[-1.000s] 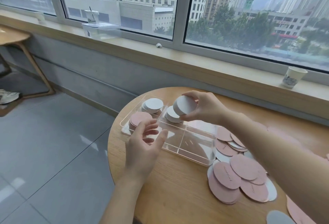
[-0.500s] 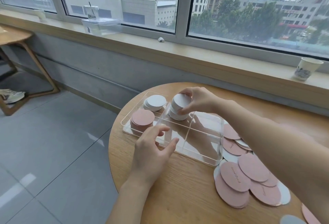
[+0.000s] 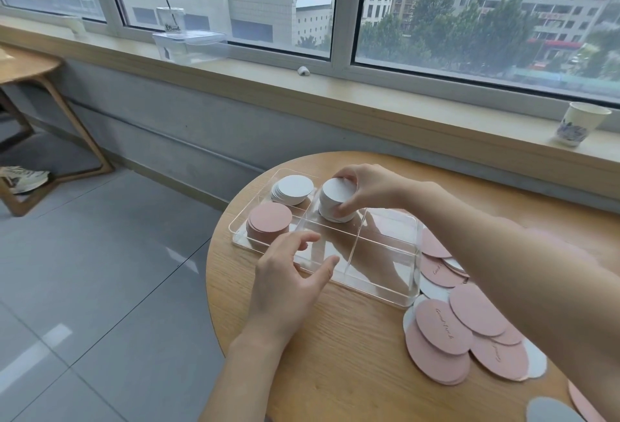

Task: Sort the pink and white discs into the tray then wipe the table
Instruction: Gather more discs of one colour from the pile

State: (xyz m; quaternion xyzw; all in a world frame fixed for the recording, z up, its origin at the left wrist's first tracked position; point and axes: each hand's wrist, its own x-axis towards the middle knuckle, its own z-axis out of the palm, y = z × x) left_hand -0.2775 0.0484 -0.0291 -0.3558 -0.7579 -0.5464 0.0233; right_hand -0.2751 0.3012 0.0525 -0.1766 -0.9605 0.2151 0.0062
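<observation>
White discs [image 3: 336,198] sit gripped in the right hand [image 3: 367,188], lowering onto a stack inside the clear tray [image 3: 385,294], while the left hand [image 3: 288,282], open and empty, steadies its rim.

round wooden table [image 3: 335,364] | clear tray [image 3: 385,290] far-left | loose pink and white discs [image 3: 469,331] right of tray, touching

The counter [image 3: 335,354] is light wood with fine grain. The tray [image 3: 385,297] is clear plastic. In it lie two white stacks of discs [image 3: 292,188] and one pink stack [image 3: 270,220]. Loose pink discs [image 3: 443,327] bear thin handwritten script, with white ones between. The paper cup [image 3: 578,124] is white with blue markings. Floor tiles [image 3: 100,287] are grey.
</observation>
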